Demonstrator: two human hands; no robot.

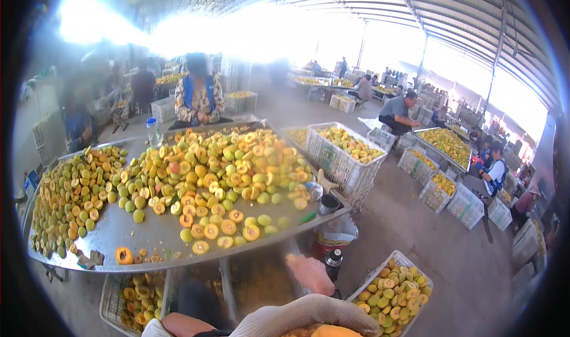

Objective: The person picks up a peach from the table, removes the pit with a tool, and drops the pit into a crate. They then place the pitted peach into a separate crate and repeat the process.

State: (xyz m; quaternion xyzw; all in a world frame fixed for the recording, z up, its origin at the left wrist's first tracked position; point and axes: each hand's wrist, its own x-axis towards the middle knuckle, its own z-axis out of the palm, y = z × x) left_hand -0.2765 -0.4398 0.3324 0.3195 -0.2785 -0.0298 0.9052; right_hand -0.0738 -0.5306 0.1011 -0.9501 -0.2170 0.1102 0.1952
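At the bottom edge my left hand (pixel 297 314), in a pale knit glove, curls over an orange apricot (pixel 332 331) very near the camera. The apricot is partly cut off by the frame. Beyond the glove is my bare right hand (pixel 313 276), blurred, near the table's front edge; its fingers are mostly hidden. A heap of green and orange apricots (pixel 219 165), many halved, covers much of the metal table (pixel 154 233). Along the front edge lie a hollow apricot half (pixel 123 255) and small scraps (pixel 155 257).
Apricots fill a crate (pixel 395 295) at lower right and another crate (pixel 133 304) under the table. A tall white crate (pixel 344 165) stands beyond the right corner. A metal cup (pixel 328 204) and black flask (pixel 333 260) are nearby. A person (pixel 199 96) sits across the table.
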